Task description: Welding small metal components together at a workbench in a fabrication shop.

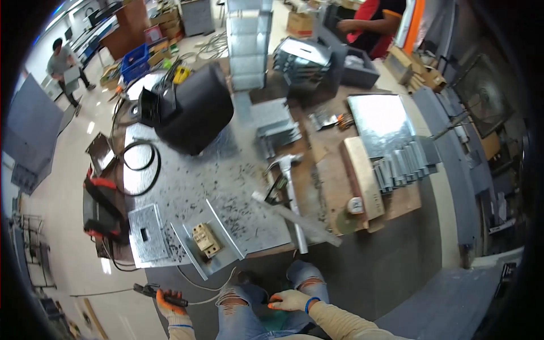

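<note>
My left hand (pixel 171 304), in a white glove with orange fingers, is closed round the black handle of a welding electrode holder (pixel 148 292). A thin rod (pixel 102 293) sticks out leftward from its jaw, and a pale cable (pixel 205 301) runs from its handle toward my knee. My right hand (pixel 292 300), gloved alike, is closed near my right knee; what its fingers hold cannot be made out. Ahead, at the table's near edge, lies a bent metal channel (pixel 228 229) with upright sides. A beige block (pixel 205 240) sits between those sides. Left of it lies a flat metal plate (pixel 148 243) with a square hole.
On the table are a dark welding mask (pixel 198 107), a claw hammer (pixel 290 192), a metal strip (pixel 306 224), stacked brackets (pixel 276 122) and a long pale box (pixel 362 178). A red-and-black machine (pixel 105 207) stands left. Two other people are farther off.
</note>
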A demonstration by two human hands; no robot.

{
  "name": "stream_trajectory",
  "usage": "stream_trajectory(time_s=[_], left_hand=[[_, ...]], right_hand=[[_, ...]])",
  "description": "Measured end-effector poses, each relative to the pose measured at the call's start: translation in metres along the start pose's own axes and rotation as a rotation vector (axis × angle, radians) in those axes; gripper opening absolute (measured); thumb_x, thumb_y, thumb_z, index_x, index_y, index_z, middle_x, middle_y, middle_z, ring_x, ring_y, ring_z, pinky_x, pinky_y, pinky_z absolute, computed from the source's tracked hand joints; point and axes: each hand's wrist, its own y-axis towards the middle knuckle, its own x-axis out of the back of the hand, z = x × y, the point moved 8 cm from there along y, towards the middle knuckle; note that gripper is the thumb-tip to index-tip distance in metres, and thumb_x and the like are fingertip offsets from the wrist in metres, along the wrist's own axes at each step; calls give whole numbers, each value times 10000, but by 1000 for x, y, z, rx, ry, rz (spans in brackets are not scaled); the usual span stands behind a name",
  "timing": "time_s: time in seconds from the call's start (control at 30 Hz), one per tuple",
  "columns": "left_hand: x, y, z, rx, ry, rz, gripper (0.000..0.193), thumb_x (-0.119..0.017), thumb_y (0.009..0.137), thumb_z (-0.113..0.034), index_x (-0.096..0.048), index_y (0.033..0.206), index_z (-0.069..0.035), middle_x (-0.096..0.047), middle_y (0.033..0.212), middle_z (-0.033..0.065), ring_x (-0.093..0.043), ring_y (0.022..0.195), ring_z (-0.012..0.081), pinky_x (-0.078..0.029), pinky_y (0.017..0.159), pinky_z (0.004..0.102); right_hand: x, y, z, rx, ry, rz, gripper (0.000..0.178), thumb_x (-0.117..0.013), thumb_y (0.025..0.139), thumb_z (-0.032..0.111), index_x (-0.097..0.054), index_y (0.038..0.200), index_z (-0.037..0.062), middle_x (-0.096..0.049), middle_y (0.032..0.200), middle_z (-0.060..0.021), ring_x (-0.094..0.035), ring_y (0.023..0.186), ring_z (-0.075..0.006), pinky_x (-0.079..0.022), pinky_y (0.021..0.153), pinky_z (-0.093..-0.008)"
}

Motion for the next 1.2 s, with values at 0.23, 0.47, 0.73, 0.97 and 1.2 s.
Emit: stream_trajectory(time_s=[0.23,0.47,0.73,0.97,1.2], left_hand=[[-46,-25,-69,19,3,-37,237,-711,999,-363,-614,936,-156,-599,773,-6,-584,654,158,-540,644,337],[-109,-38,-139,21,-46,89,227,-709,1001,-352,-615,941,-155,-601,772,-5,-584,652,157,-538,639,334],[-153,-53,-180,-10,-62,165,216,-707,1003,-341,-617,946,-153,-604,771,-4,-584,649,155,-535,634,331],[-212,-74,-176,-64,-79,176,206,-705,1005,-330,-619,951,-151,-606,770,-4,-585,646,153,-533,629,328],[-299,-121,-142,-134,-64,145,196,-703,1007,-320,-621,956,-150,-609,769,-3,-585,644,151,-531,624,325]], right_hand=[[100,-128,104,13,-6,-122,611,-614,1040,541,-678,1397,50,-764,1291,-115,-709,1120,-308,-543,977,-374],[225,-225,175,82,100,-649,583,-684,1031,450,-624,1466,67,-771,1139,-92,-701,911,-211,-563,819,-331],[389,-345,208,46,300,-1183,799,-765,976,460,-499,1589,24,-745,1225,-133,-643,789,-157,-512,680,-266],[485,-395,227,104,98,-1205,745,-719,1002,491,-531,1561,36,-755,1247,-125,-704,904,-225,-548,808,-310],[594,-436,209,140,145,-1201,748,-747,986,468,-539,1556,31,-762,1241,-137,-711,939,-217,-554,791,-300]])
